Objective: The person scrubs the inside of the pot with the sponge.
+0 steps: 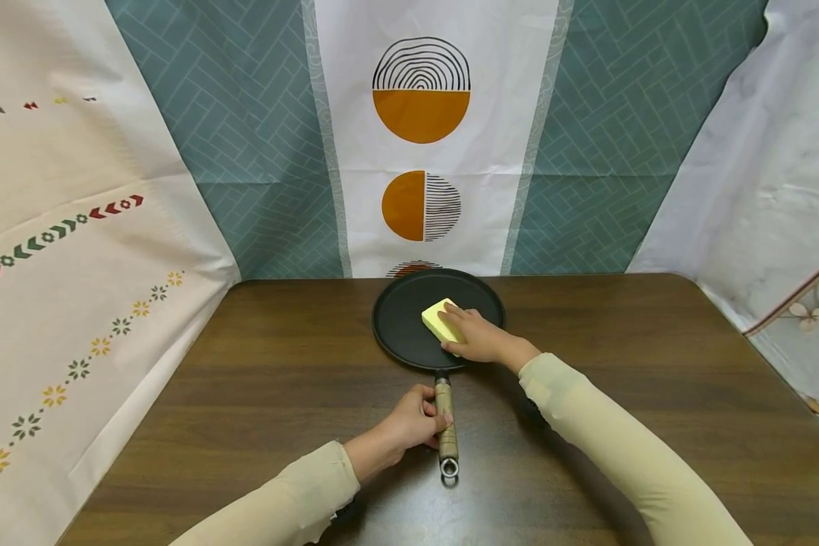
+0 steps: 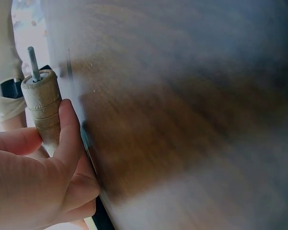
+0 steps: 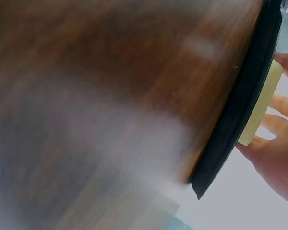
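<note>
A flat black frying pan [image 1: 397, 326] lies on the table, its wooden handle [image 1: 448, 446] pointing toward me. My left hand [image 1: 409, 419] grips this handle from the left. In the left wrist view, the thumb and fingers lie around it, and a metal ring sticks out of its end. My right hand [image 1: 476, 337] holds a yellow sponge [image 1: 438, 321] against the pan's cooking surface, right of its middle. The right wrist view shows the sponge [image 3: 262, 103] between thumb and fingers, flat on the pan; the hand is partly cut off by the frame edge.
The brown wooden table [image 1: 280, 356] extends on both sides of the pan. A patterned cloth [image 1: 259, 136] hangs behind its far edge, close to the pan's rim. White cloths stand at the left [image 1: 95, 250] and right [image 1: 764, 189].
</note>
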The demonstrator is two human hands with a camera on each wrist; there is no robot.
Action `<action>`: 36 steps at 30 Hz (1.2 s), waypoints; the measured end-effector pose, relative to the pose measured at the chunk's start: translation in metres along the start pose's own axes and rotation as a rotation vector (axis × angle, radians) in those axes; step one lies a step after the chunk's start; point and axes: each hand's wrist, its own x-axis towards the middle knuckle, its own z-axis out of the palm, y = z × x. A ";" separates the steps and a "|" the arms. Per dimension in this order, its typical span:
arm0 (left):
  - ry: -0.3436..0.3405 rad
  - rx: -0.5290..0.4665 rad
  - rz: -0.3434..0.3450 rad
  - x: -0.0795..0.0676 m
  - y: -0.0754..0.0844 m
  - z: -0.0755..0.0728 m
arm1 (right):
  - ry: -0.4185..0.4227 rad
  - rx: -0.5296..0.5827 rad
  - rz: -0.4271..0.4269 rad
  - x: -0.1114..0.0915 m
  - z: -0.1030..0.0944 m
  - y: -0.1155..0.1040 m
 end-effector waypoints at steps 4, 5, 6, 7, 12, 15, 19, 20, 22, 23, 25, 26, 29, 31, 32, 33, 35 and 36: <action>-0.001 0.000 0.001 0.000 0.000 0.000 | -0.021 -0.017 -0.012 -0.002 -0.002 -0.001; -0.001 0.000 -0.001 0.000 0.000 0.000 | -0.028 -0.017 -0.014 -0.003 -0.002 -0.002; -0.001 0.000 -0.003 0.000 0.000 0.000 | -0.038 -0.013 -0.014 -0.004 -0.003 -0.002; -0.002 0.001 -0.004 0.000 0.000 0.000 | -0.043 -0.014 -0.018 -0.005 -0.003 -0.002; -0.003 0.004 -0.006 -0.001 0.000 0.000 | -0.058 -0.006 -0.034 -0.009 -0.003 -0.001; -0.003 0.002 -0.002 0.000 0.000 0.000 | -0.068 0.001 -0.037 -0.011 -0.003 -0.001; 0.001 0.001 0.002 0.000 0.000 0.000 | -0.078 0.007 -0.052 -0.013 -0.003 -0.003; 0.000 0.001 0.003 0.000 0.000 0.000 | -0.076 0.006 -0.059 -0.013 -0.004 -0.003; -0.001 0.002 0.003 -0.001 0.000 0.000 | -0.073 0.005 -0.067 -0.014 -0.004 -0.003; -0.002 0.002 0.003 -0.001 0.000 0.000 | -0.072 0.006 -0.068 -0.014 -0.004 -0.003; -0.004 0.002 0.001 -0.001 0.001 0.001 | -0.071 0.007 -0.073 -0.015 -0.004 -0.004; -0.004 0.002 0.000 -0.001 0.001 0.001 | -0.072 0.007 -0.076 -0.015 -0.004 -0.004; 0.001 0.005 0.003 -0.001 0.001 0.001 | -0.071 0.012 -0.087 -0.015 -0.004 -0.005; 0.003 0.009 0.004 -0.001 0.001 0.001 | -0.071 0.015 -0.094 -0.015 -0.003 -0.006; 0.005 0.011 0.006 -0.001 0.001 0.000 | -0.072 0.016 -0.096 -0.014 -0.003 -0.006; 0.005 0.011 0.007 -0.001 0.001 0.000 | -0.074 0.022 -0.099 -0.014 -0.003 -0.007; 0.002 0.012 0.008 0.000 0.001 0.000 | -0.081 0.023 -0.100 -0.014 -0.002 -0.008; 0.000 0.010 0.008 0.000 0.001 0.000 | -0.085 0.027 -0.101 -0.013 -0.002 -0.008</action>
